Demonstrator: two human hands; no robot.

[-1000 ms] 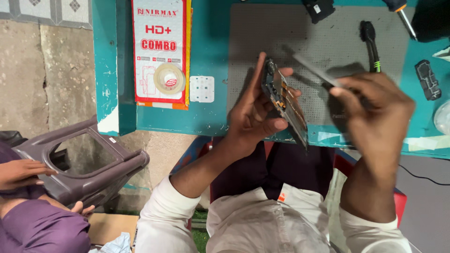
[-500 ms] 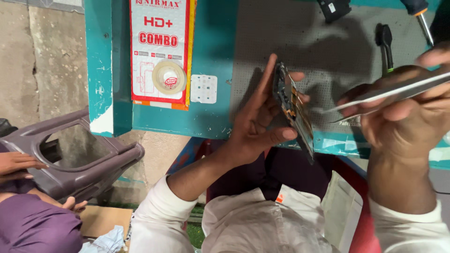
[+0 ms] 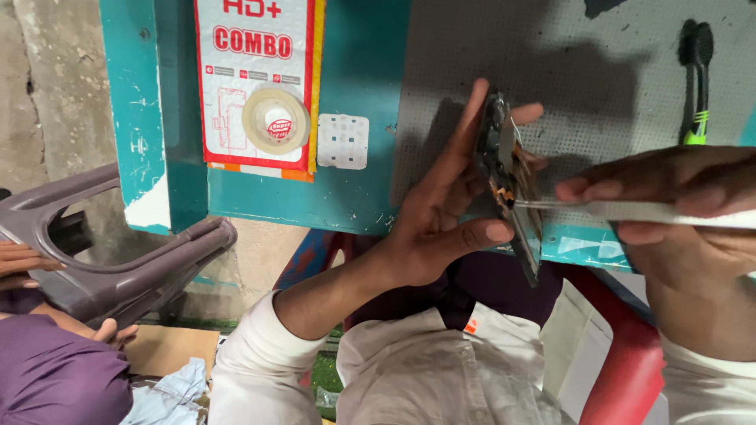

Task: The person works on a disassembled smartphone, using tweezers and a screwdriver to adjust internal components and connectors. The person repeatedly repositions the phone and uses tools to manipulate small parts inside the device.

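My left hand (image 3: 425,228) grips an opened phone (image 3: 508,185) on edge, thumb under one side, fingers spread behind the other. My right hand (image 3: 677,212) pinches metal tweezers (image 3: 583,207), tip touching the exposed board just beyond my left thumb. The phone looks light, stiff and fragile; I judge its rim the safe hold, not the circuitry. Left of my fingers, a red-and-white rectangular package (image 3: 256,83) lies on the teal table (image 3: 354,197), a clear tape roll (image 3: 276,120) on it, a small white square card (image 3: 342,142) beside.
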